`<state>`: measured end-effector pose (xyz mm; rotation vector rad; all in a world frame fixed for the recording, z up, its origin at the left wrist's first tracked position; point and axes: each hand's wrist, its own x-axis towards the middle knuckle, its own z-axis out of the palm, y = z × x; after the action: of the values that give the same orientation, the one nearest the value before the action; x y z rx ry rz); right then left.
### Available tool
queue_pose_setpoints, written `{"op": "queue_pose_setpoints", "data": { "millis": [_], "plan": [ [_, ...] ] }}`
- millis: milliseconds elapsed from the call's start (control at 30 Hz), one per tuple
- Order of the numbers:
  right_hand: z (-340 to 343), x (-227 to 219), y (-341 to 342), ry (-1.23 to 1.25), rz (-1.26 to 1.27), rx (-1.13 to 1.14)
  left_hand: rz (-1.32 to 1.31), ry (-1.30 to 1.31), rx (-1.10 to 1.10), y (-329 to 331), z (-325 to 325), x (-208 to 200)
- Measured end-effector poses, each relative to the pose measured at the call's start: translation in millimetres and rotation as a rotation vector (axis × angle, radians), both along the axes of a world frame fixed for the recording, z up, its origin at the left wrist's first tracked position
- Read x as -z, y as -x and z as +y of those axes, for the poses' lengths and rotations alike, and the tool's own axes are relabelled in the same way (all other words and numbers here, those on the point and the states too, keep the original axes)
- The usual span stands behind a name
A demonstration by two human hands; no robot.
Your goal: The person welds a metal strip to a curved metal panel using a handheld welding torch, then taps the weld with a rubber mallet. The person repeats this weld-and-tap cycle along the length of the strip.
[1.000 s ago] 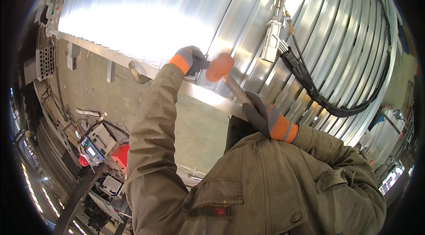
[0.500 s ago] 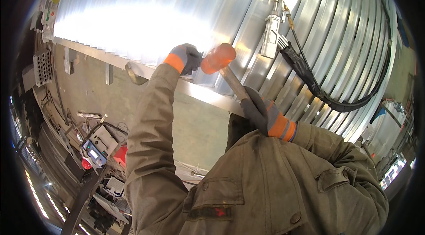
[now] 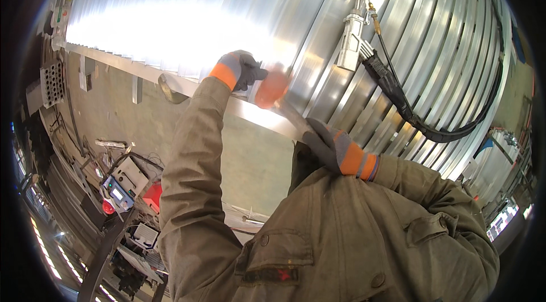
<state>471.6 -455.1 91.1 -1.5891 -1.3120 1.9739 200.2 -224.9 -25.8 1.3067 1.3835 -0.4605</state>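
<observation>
No lettering is legible: a dark rectangular patch with a red mark (image 3: pixel 270 276) blurs on the olive-brown cloth jacket (image 3: pixel 347 234), near, while the small lit screen (image 3: pixel 117 194) on a blue-and-grey box (image 3: pixel 112 187), left, shows too small to read.

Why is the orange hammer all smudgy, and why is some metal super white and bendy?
Head view: the orange mallet in the right hand is blurred, probably from moving quickly; head view: bright glare washes out the left part of the metal strips; head view: the fisheye lens curves straight edges, especially near the black rim.
</observation>
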Motion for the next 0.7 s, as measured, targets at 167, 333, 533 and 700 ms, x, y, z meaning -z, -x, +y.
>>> {"op": "queue_pose_setpoints", "data": {
  "millis": [167, 333, 533, 700],
  "plan": [
    [0, 1, 0, 0.037, 0.048, -0.007, -0.022, -0.022, -0.104, 1, -5, -3],
    [0, 2, 1, 0.075, -0.01, -0.081, 0.061, 0.003, -0.015, -6, 0, -8],
    [6, -12, -9, 0.013, -0.013, 0.017, 0.074, 0.032, -0.06, -14, 3, -21],
    [4, -22, -52, 0.018, -0.02, 0.121, 0.001, -0.269, -0.105, -17, -4, -52]
  ]
}}
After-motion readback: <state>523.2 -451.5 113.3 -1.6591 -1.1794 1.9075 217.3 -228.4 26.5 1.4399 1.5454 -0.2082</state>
